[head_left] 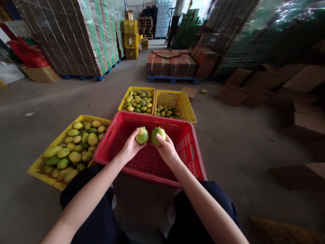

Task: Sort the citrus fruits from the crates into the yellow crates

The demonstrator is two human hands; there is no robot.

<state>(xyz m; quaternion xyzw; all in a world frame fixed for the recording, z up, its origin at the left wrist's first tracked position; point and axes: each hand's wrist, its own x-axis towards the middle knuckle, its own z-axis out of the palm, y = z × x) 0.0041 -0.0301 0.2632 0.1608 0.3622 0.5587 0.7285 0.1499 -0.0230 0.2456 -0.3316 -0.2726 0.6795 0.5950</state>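
My left hand (130,147) is closed round a yellow-green mango (142,135), and my right hand (166,149) grips a greener mango (158,135). Both fruits are held side by side above a red plastic crate (186,149) that stands on the floor in front of my knees with nothing else in it. To the left, a yellow crate (38,166) is heaped with several mangoes (76,149). Beyond the red crate stand two more yellow crates: the left one (124,100) is full of small fruit, the right one (186,108) holds only a few.
Wrapped pallets of flat cardboard (76,34) rise at the back left, and a low pallet of brown boxes (172,64) sits behind. Loose cardboard boxes (266,84) litter the right side. One fruit (203,91) lies on the grey floor. A person (175,20) stands far back.
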